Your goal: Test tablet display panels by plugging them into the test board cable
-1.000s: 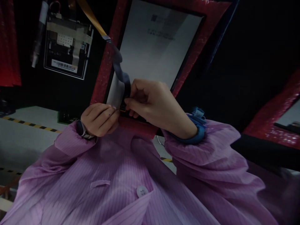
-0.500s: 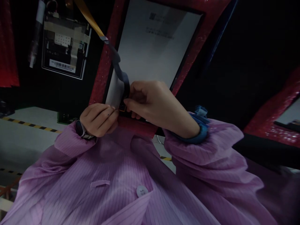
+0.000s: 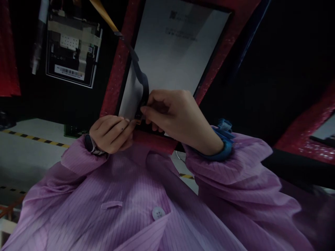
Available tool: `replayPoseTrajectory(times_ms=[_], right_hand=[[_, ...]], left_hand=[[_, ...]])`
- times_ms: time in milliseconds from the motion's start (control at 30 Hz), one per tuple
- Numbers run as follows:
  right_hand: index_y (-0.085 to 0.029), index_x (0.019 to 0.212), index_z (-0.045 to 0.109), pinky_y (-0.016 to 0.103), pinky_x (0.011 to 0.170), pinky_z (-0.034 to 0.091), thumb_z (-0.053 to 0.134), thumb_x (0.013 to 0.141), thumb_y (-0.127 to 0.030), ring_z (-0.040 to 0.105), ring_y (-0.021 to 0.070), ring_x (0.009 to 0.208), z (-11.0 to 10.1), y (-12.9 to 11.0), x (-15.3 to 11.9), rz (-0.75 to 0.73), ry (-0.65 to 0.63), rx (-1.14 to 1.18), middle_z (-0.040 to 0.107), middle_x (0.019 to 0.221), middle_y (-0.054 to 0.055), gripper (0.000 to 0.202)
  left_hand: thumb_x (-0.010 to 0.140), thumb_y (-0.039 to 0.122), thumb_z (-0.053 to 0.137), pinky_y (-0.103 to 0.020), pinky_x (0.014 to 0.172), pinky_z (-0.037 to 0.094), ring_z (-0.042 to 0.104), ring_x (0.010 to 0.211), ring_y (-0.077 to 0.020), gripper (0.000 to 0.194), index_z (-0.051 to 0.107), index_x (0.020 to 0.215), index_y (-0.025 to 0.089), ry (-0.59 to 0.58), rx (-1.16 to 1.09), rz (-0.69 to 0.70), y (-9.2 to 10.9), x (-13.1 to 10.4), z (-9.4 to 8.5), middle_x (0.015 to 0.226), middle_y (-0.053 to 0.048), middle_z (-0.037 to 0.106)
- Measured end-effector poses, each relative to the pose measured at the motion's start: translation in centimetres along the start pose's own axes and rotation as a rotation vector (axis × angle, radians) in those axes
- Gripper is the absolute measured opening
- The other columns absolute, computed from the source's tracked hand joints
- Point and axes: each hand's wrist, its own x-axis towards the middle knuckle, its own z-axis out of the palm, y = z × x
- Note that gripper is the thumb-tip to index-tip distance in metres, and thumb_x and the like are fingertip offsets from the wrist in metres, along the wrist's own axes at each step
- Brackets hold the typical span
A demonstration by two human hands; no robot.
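A display panel with a pale back lies in red bubble wrap. A dark flat cable curves down over its left part, joined at the top to an orange strip. My right hand pinches the cable's lower end between thumb and fingers. My left hand is closed at the panel's lower left edge, its fingertips beside the small connector; what lies under those fingers is hidden.
A circuit board module with tape and a barcode label lies at upper left, beside a pen-like tool. A green board shows behind my left wrist. Another wrapped panel is at the far right.
The view has shifted slightly. The cable's lower part and my right hand have moved a little to the right, and more of the orange-edged connector shows by my left fingertips.
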Motion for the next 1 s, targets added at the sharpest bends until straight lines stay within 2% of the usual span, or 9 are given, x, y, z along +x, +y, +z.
replayPoseTrajectory(times_ms=[133, 200, 367, 467, 533, 733, 867, 1000], right_hand=[[-0.017, 0.072, 0.058, 0.024, 0.056, 0.038, 0.063, 0.090, -0.013, 0.052, 0.0094, 0.056, 0.1, 0.1, -0.3, -0.014, 0.018, -0.021, 0.057, 0.061, -0.002, 0.020], [-0.017, 0.072, 0.058, 0.024, 0.057, 0.038, 0.063, 0.091, -0.014, 0.052, 0.0090, 0.056, 0.2, 0.1, -0.4, -0.006, 0.006, -0.034, 0.057, 0.061, -0.002, 0.020], [-0.017, 0.073, 0.056, 0.024, 0.056, 0.038, 0.062, 0.091, -0.016, 0.053, 0.0090, 0.055, 0.2, 0.0, -0.5, -0.006, -0.006, -0.085, 0.059, 0.063, -0.002, 0.020], [-0.018, 0.072, 0.056, 0.024, 0.056, 0.038, 0.061, 0.091, -0.015, 0.054, 0.0094, 0.056, 0.2, 0.1, -0.5, -0.020, -0.002, -0.099, 0.059, 0.063, -0.001, 0.020], [-0.018, 0.072, 0.056, 0.024, 0.056, 0.038, 0.061, 0.092, -0.016, 0.054, 0.0096, 0.056, 0.3, 0.1, -0.6, -0.025, 0.003, -0.112, 0.060, 0.063, -0.001, 0.020], [-0.017, 0.073, 0.057, 0.024, 0.058, 0.037, 0.061, 0.092, -0.016, 0.055, 0.0098, 0.059, 0.4, 0.1, -0.5, -0.036, 0.008, -0.142, 0.061, 0.065, -0.001, 0.019], [-0.017, 0.072, 0.056, 0.025, 0.061, 0.038, 0.061, 0.091, -0.015, 0.055, 0.0100, 0.061, 0.4, -0.1, -0.5, -0.043, 0.012, -0.158, 0.062, 0.067, -0.001, 0.020], [-0.017, 0.072, 0.057, 0.026, 0.060, 0.037, 0.061, 0.092, -0.015, 0.054, 0.0102, 0.060, 0.3, -0.2, -0.6, -0.030, -0.009, -0.189, 0.060, 0.065, -0.001, 0.021]], left_hand=[[0.084, 0.019, 0.060, -0.028, 0.060, 0.060, 0.068, 0.070, -0.0168, 0.022, 0.075, 0.096, 0.008, 0.029, -0.010, 0.076, -0.1, 0.7, 0.0, 0.078, -0.006, 0.072], [0.084, 0.018, 0.059, -0.027, 0.059, 0.060, 0.067, 0.069, -0.0164, 0.023, 0.075, 0.095, 0.006, 0.050, -0.011, 0.088, -0.2, 0.8, 0.0, 0.076, -0.006, 0.072], [0.085, 0.020, 0.059, -0.026, 0.059, 0.062, 0.069, 0.071, -0.0161, 0.018, 0.076, 0.092, 0.015, 0.035, -0.004, 0.079, -0.3, 0.5, -0.1, 0.081, -0.003, 0.074], [0.083, 0.021, 0.061, -0.028, 0.060, 0.063, 0.071, 0.073, -0.0176, 0.021, 0.076, 0.098, 0.021, 0.019, -0.003, 0.074, -0.1, 0.3, -0.3, 0.086, -0.002, 0.075], [0.084, 0.021, 0.060, -0.028, 0.060, 0.063, 0.072, 0.072, -0.0175, 0.023, 0.076, 0.100, 0.023, 0.013, 0.006, 0.067, -0.1, 0.3, -0.3, 0.086, 0.000, 0.075], [0.084, 0.021, 0.058, -0.025, 0.058, 0.063, 0.070, 0.070, -0.0155, 0.017, 0.074, 0.082, 0.022, 0.029, 0.013, 0.086, -0.2, 0.4, -0.1, 0.081, -0.001, 0.074], [0.086, 0.023, 0.056, -0.026, 0.059, 0.064, 0.071, 0.070, -0.0153, 0.019, 0.075, 0.092, 0.024, 0.022, 0.031, 0.076, -0.3, 0.0, -0.2, 0.084, 0.002, 0.075], [0.085, 0.021, 0.061, -0.027, 0.062, 0.063, 0.072, 0.075, -0.0167, 0.023, 0.074, 0.104, 0.024, 0.041, -0.044, 0.040, -0.2, -0.2, 0.0, 0.087, 0.001, 0.076]])
